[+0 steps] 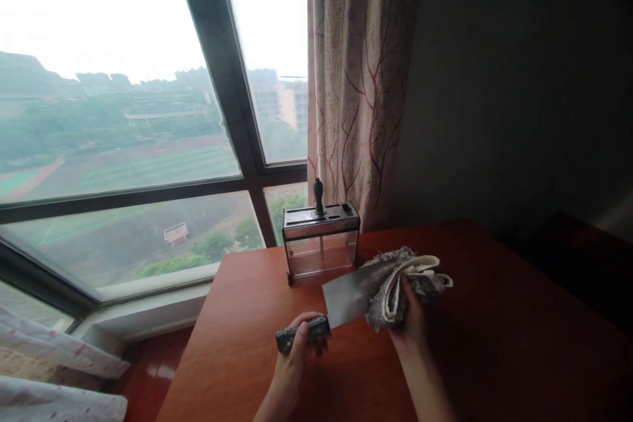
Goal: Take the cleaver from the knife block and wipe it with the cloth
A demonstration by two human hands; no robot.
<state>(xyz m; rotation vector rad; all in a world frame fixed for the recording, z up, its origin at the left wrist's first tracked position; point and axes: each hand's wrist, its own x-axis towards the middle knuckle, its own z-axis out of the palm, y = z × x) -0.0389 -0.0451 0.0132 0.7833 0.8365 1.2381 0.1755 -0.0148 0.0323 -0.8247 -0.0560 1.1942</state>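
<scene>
My left hand (295, 349) is wrapped round the black riveted handle of a cleaver (349, 297). The broad steel blade points to the right, above the table. In my right hand (411, 323) is a folded grey and white cloth (390, 293), bunched around the far end of the blade, so that end is hidden. Behind the cleaver stands a clear-sided knife block (321, 231) with a slotted metal top. One dark-handled tool (319, 196) sticks up from it, its thin shaft showing through the clear side.
A reddish-brown wooden table (237, 316) lies under my hands. Large windows (123, 125) with dark frames are at the left, above a pale sill (148, 320). A patterned curtain (361, 79) hangs behind the knife block, and a second curtain (59, 369) is at the lower left.
</scene>
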